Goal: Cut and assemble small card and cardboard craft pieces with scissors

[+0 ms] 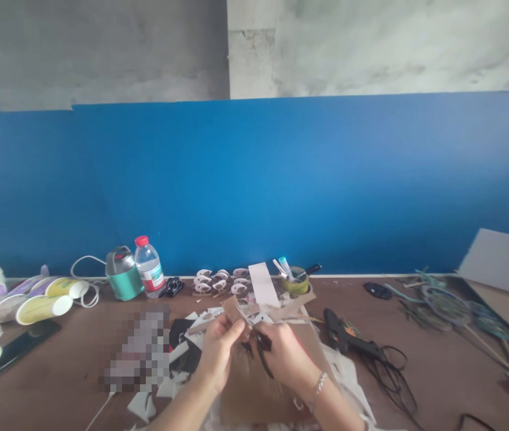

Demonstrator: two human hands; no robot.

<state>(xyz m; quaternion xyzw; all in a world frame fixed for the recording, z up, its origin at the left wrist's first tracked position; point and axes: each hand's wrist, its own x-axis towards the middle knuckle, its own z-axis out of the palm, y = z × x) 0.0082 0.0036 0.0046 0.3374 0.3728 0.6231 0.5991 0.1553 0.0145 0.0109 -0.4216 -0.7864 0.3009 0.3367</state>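
Note:
Between thumb and fingers, my left hand (218,344) pinches a small piece of brown cardboard (233,307). My right hand (287,354) is closed around black-handled scissors (264,358), their handle loop showing below the fingers. The blades are mostly hidden where they meet the cardboard near my left fingertips. A larger brown cardboard sheet (248,398) lies under both hands. White paper scraps (173,383) are scattered around it. Just beyond the hands lies a white paper strip (263,286).
Curled white paper pieces (203,280), a water bottle (149,269) and a teal container (125,280) stand at the back. A tape roll (294,287) holds pens. A glue gun (348,338) with its cord lies right; paper cups (43,308) lie left.

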